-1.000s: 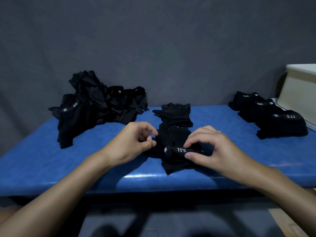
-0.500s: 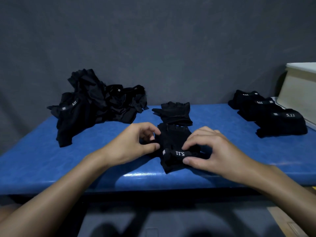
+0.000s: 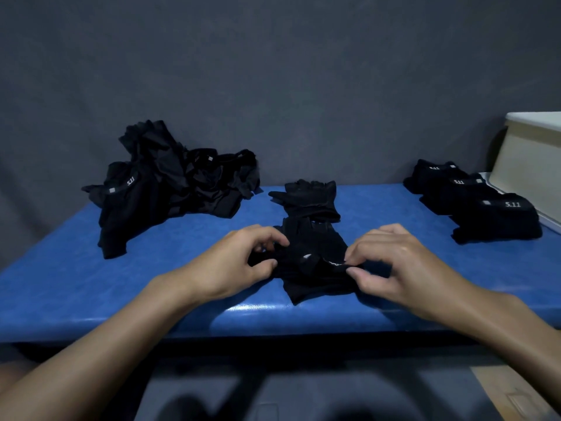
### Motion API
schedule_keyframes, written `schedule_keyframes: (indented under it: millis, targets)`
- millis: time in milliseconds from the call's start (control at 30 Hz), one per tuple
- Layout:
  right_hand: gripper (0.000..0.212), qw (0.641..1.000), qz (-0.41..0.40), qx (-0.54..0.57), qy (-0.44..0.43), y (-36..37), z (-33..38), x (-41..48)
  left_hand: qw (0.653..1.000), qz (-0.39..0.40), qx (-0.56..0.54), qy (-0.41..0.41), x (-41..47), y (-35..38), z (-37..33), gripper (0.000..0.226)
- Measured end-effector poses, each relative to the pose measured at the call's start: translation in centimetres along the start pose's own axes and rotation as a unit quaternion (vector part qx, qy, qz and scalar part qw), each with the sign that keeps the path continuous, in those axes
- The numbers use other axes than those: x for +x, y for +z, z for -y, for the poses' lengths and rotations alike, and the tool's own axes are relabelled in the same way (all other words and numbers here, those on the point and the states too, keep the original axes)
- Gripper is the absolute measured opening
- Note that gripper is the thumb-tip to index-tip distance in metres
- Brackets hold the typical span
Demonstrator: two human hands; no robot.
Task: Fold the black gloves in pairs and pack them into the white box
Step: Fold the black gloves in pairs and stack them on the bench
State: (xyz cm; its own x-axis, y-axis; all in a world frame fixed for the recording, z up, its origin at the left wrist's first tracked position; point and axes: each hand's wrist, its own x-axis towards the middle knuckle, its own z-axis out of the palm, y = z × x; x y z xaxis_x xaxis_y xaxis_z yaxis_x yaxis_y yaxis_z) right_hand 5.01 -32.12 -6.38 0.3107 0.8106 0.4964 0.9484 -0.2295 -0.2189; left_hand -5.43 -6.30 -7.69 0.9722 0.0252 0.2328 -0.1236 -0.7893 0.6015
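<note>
Blue padded table (image 3: 91, 287): three folded black glove pairs (image 3: 491, 214) lie unpacked at right edge beside white box (image 3: 531, 165), unfolded black glove heap (image 3: 170, 189) waits at far-left corner, left hand (image 3: 239, 265) and right hand (image 3: 403, 268) pinch half-folded black pair (image 3: 312, 268) near front edge.

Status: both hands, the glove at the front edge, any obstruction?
Left hand and right hand both pinching the black fabric glove, on the blue table. Second black glove lies just behind it. Nothing blocks the hands.
</note>
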Motion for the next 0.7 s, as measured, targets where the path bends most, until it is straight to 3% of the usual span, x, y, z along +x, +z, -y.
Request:
schedule_keyframes:
  millis: [200, 367, 533, 700]
  targets:
    - [0.007, 0.999, 0.004, 0.029, 0.028, 0.2, 0.4, -0.2, 0.998, -0.025, 0.027, 0.055, -0.3, -0.2, -1.1, 0.031]
    - [0.014, 0.999, -0.010, 0.031, 0.023, 0.4, 0.6, 0.3, 0.991, -0.051, 0.046, 0.116, -0.7, 0.3, -3.1, 0.047]
    - [0.013, 0.998, -0.043, 0.050, 0.010, 0.7, 1.0, 0.8, 0.985, -0.099, 0.043, 0.131, -0.8, 1.0, -3.5, 0.031]
    - [0.014, 0.999, 0.018, 0.039, 0.009, 0.9, 1.2, 0.7, 0.982, -0.044, 0.096, 0.159, -1.0, 1.5, -3.3, 0.032]
